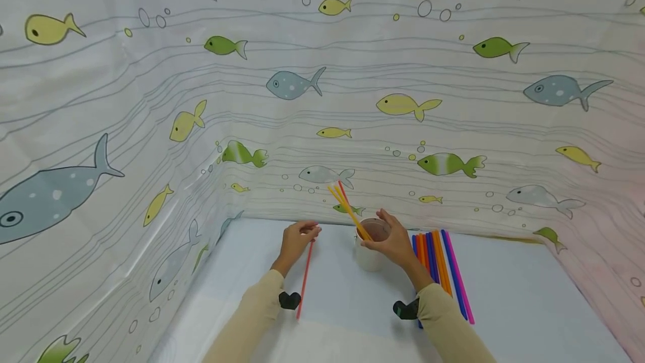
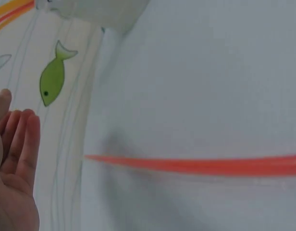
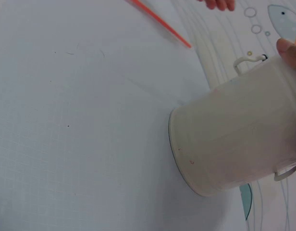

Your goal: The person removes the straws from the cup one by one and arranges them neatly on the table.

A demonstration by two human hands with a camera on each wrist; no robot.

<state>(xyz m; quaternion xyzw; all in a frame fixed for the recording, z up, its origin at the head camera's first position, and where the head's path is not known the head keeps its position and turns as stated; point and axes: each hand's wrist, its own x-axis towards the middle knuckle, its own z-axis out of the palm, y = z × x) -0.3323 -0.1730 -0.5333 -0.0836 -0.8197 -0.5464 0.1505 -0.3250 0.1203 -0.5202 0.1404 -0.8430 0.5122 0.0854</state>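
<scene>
Gripping the white bucket (image 1: pixel 369 260) with your right fingers (image 1: pixel 390 219), yellow straws (image 1: pixel 345 205) leaning inside, your left fingers (image 2: pixel 29 144) relaxed, near the red straw (image 1: pixel 304 280) on the bench (image 1: pixel 347 296)

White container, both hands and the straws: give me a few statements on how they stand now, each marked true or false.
1. The right hand grips the white container. True.
2. The left hand holds a blue straw. False: it holds nothing, and a loose red straw lies near it.
3. In the head view, that loose straw is left of the container. True.
4. No straws are in the container. False: yellow straws and a red one stick out of it.
5. In the head view, a pink straw is rightmost. True.
</scene>
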